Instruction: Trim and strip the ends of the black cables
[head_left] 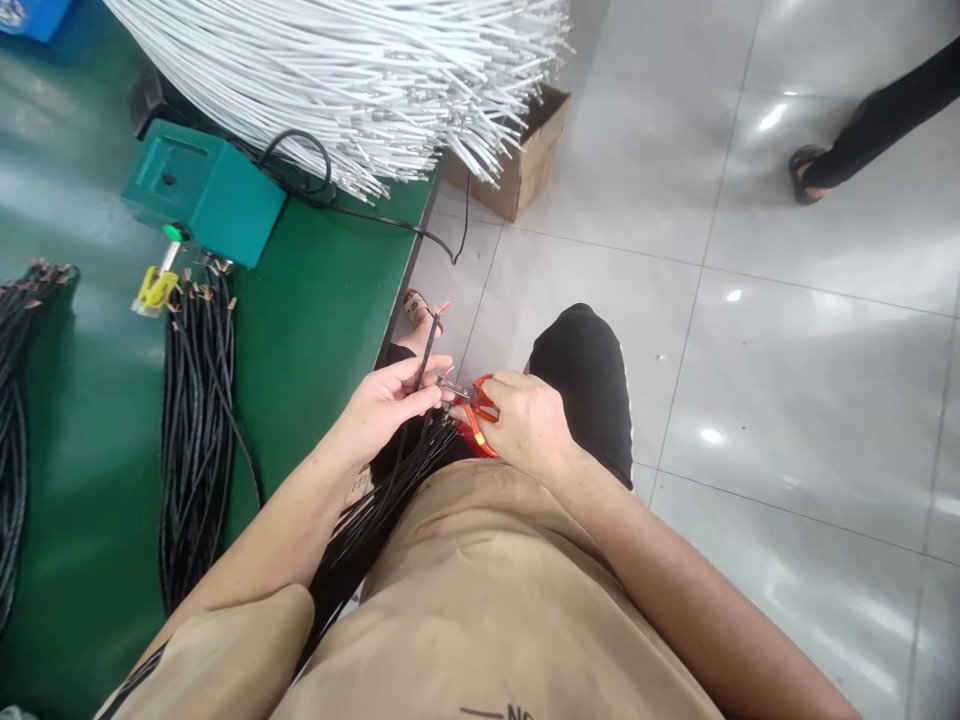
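Observation:
Between the fingers of my left hand (394, 400) is a black cable (428, 348), its end pointing up with reddish wire showing at the tip. My right hand (532, 420) is closed around red-handled cutting pliers (480, 408). The metal jaws reach toward my left fingertips; whether they touch a wire I cannot make out. Below both hands, a bundle of thin black cables (390, 500) lies across my lap, its ends near the pliers.
On the green table (315, 300) are a teal box-shaped device (206, 190), black cable bundles (196, 450) and a large heap of white cables (360, 80). A cardboard box (525, 165) stands on the tiled floor. Another person's leg (892, 125) shows at right.

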